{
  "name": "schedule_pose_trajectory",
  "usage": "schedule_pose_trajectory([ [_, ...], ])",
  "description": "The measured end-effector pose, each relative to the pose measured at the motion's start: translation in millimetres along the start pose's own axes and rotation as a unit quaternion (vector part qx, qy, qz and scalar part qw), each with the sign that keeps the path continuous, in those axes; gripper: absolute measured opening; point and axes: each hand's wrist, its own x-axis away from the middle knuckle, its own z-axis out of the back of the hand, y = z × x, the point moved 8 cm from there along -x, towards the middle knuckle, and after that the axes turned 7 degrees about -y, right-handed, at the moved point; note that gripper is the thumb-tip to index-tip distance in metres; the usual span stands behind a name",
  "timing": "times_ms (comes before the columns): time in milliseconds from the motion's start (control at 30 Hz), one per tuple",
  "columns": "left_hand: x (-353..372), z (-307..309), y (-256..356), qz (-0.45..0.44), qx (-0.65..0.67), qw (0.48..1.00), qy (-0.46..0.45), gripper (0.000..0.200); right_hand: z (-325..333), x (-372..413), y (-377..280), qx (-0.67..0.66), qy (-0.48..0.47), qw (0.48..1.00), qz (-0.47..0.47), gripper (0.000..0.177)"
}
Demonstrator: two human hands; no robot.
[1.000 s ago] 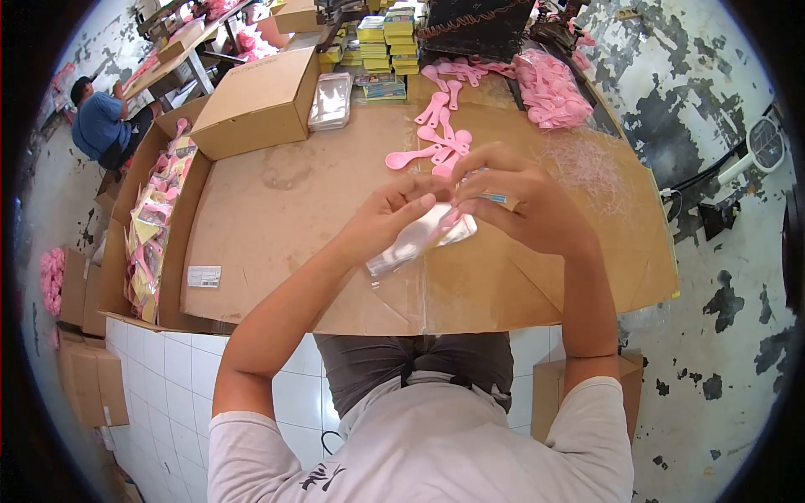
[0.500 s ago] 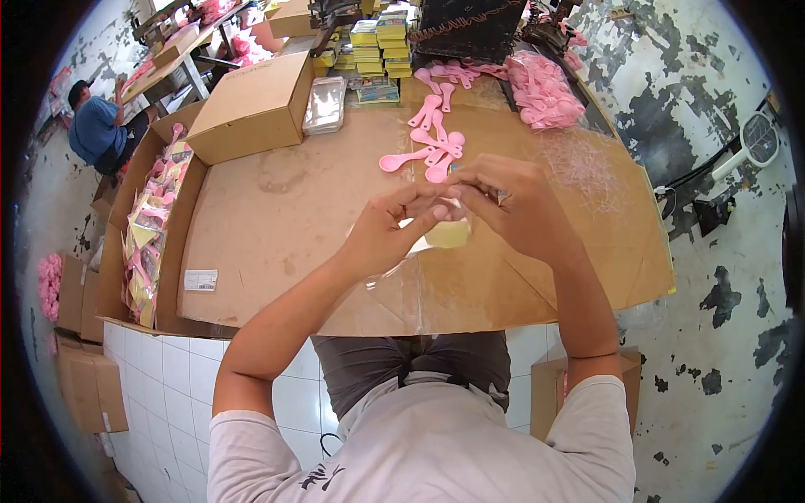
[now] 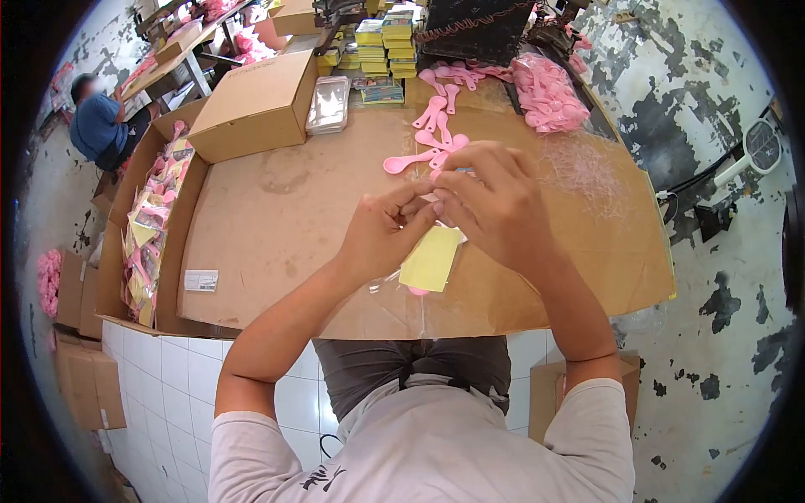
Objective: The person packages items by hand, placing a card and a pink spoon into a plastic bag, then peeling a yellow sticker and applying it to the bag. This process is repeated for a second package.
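My left hand [image 3: 379,233] and my right hand [image 3: 503,208] meet over the cardboard-covered table [image 3: 285,243]. Both are closed, thumbs and fingers pinching the top of a clear plastic bag. A yellow card [image 3: 429,261] hangs below the fingers in the bag, tilted a little. The pink tip of a spoon [image 3: 418,292] shows under the card's lower edge. The bag's upper end is mostly hidden by my fingers. Just beyond my hands lie several loose pink spoons [image 3: 406,163], some overlapping.
An open carton [image 3: 191,186] of packed bags stands left, beside a closed cardboard box [image 3: 247,105]. Behind are clear bags [image 3: 328,105], stacks of cards [image 3: 370,49] and a pack of pink spoons [image 3: 549,96]. Plastic strips [image 3: 591,172] lie right. A person [image 3: 99,126] sits far left.
The card in the bag has swung down and now hangs more fully in view below my hands. The spoon tip shows under it. My right hand has shifted slightly up and left.
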Motion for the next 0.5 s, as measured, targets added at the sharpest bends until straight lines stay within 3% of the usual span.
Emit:
schedule_pose_trajectory([
  [33, 1.0, 1.4, 1.0, -0.009, -0.065, 0.998, 0.004, 0.029, -4.6, -0.1, -3.2, 0.014, -0.005, 1.000, 0.009, 0.025],
  [233, -0.5, -4.9, 3.8, -0.051, -0.153, 0.986, -0.034, 0.032, -26.3, -0.2, -3.6, 0.072, -0.037, 0.997, 0.018, 0.024],
  [367, -0.4, -9.2, -0.4, 0.025, -0.095, 0.993, -0.065, 0.033, -17.9, 3.5, 28.4, 0.044, 0.020, 0.998, -0.042, 0.014],
  [433, -2.2, -7.2, -7.8, 0.049, -0.046, 0.995, -0.074, 0.034, -12.4, 13.1, 68.9, -0.152, -0.024, 0.973, -0.172, 0.008],
  [467, -2.1, -6.8, -12.3, 0.062, 0.000, 0.996, -0.069, 0.035, -11.0, 24.3, 88.4, -0.248, -0.047, 0.939, -0.235, 0.006],
  [500, -2.1, -7.1, -17.0, 0.075, 0.046, 0.994, -0.065, 0.035, -14.4, 36.7, 98.9, -0.427, -0.086, 0.867, -0.243, 0.009],
])
